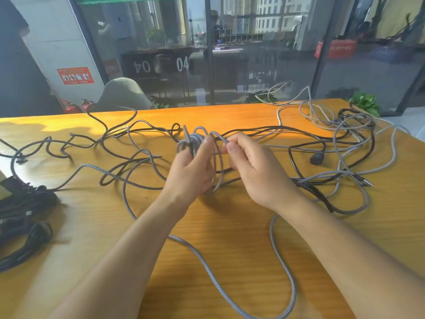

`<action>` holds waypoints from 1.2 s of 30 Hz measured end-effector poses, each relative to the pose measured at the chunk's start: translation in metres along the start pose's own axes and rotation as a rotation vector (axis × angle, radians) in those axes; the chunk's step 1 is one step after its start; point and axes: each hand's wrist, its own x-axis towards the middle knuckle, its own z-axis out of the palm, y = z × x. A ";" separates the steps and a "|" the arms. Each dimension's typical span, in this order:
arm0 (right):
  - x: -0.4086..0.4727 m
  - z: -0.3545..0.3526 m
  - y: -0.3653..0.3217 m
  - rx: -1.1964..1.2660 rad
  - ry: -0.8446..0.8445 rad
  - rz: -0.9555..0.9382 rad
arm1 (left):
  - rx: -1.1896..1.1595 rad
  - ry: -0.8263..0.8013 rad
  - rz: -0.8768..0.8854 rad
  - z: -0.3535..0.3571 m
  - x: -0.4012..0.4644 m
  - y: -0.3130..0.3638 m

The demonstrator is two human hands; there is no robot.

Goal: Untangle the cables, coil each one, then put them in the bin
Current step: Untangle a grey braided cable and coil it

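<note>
At nine o'clock, at the left edge of the desk [92, 226], lies a heap of black cables [25, 208]. They look thick and smooth, and part of the heap runs out of view.

Next to it, from nine toward eleven o'clock, dark braided cables [76, 143] wiggle over the wood in loose loops. They cross each other in many spots.

In the middle, the left hand [190, 171] is raised over the desk. Its grip is clenched round a small grey coil [195, 141]. The coil is made of a few round turns of grey braided cable [230, 275], and the thumb presses on its top. The cable looks woven, with tiny light and dark specks.

Just beside it, the right hand [257, 171] pinches the same grey cable between thumb and first finger, close to the coil. From the hands the grey cable drops to the desk and makes a big loop toward six o'clock, near the bottom edge.

Behind the hands, a shiny black cable [299, 134] runs from the middle toward two o'clock. A black plug [315, 158] lies on the desk at three o'clock.

At two o'clock there is a big tangle. Light grey cables [308, 107] and black ones are all mixed up there, and some loops stick up past the far edge of the desk.
</note>
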 end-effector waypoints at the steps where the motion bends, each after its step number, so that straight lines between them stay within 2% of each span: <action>1: 0.001 0.000 0.001 0.005 0.023 0.004 | -0.003 -0.045 -0.010 0.003 -0.002 0.000; 4: 0.000 -0.003 0.003 0.006 0.025 -0.019 | 0.005 -0.108 -0.027 0.009 -0.003 -0.003; 11: -0.007 0.012 -0.009 -0.104 -0.108 -0.139 | -0.104 -0.062 -0.048 0.006 -0.001 -0.006; 15: -0.007 0.010 -0.008 -0.073 -0.170 -0.103 | -0.118 0.033 -0.030 0.002 0.003 -0.008; 20: -0.006 0.007 -0.002 -0.162 -0.209 -0.091 | -0.200 0.207 -0.007 -0.012 0.007 0.001; 24: -0.007 0.005 0.002 -0.110 -0.405 -0.034 | -0.297 0.324 0.000 -0.030 0.012 0.006; 27: -0.008 0.006 0.002 0.047 -0.522 0.003 | -0.428 0.265 -0.011 -0.030 0.011 0.009; 30: -0.007 0.006 0.007 0.146 -0.584 0.003 | -0.539 0.118 0.001 -0.028 0.010 0.012; 33: -0.005 0.005 0.013 0.088 -0.612 -0.013 | -0.592 0.002 -0.010 -0.026 0.006 0.015; 36: 0.000 -0.003 0.021 -0.073 -0.570 -0.018 | -0.563 -0.039 -0.022 -0.026 0.005 0.015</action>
